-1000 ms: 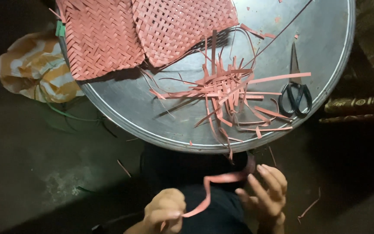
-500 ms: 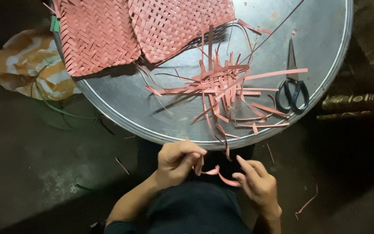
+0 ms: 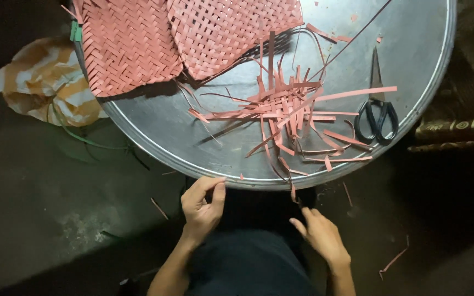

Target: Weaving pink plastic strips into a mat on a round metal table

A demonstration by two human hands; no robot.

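Note:
My left hand [image 3: 203,207] is just below the near rim of a round metal tray [image 3: 154,145], fingers loosely curled with the tips close to the edge and nothing visible in them. Lower right, my right hand [image 3: 320,234] has its fingers spread, pointing up at a short pink strip [image 3: 293,193] that hangs off the rim. It holds nothing. A loose pile of pink strips [image 3: 286,109] lies on the middle of the tray. Two pink woven mats [image 3: 127,49] [image 3: 226,33] rest at the tray's far left.
Black-handled scissors [image 3: 377,118] lie on the tray's right side. An orange and white crumpled bag [image 3: 45,82] and some green strips [image 3: 83,137] sit on the dark floor to the left. Stray pink scraps [image 3: 393,257] lie on the floor at the right.
Both hands held a curved pink strip between them in the earlier frames. The strip has left my hands, which have moved apart, the left up to the tray rim.

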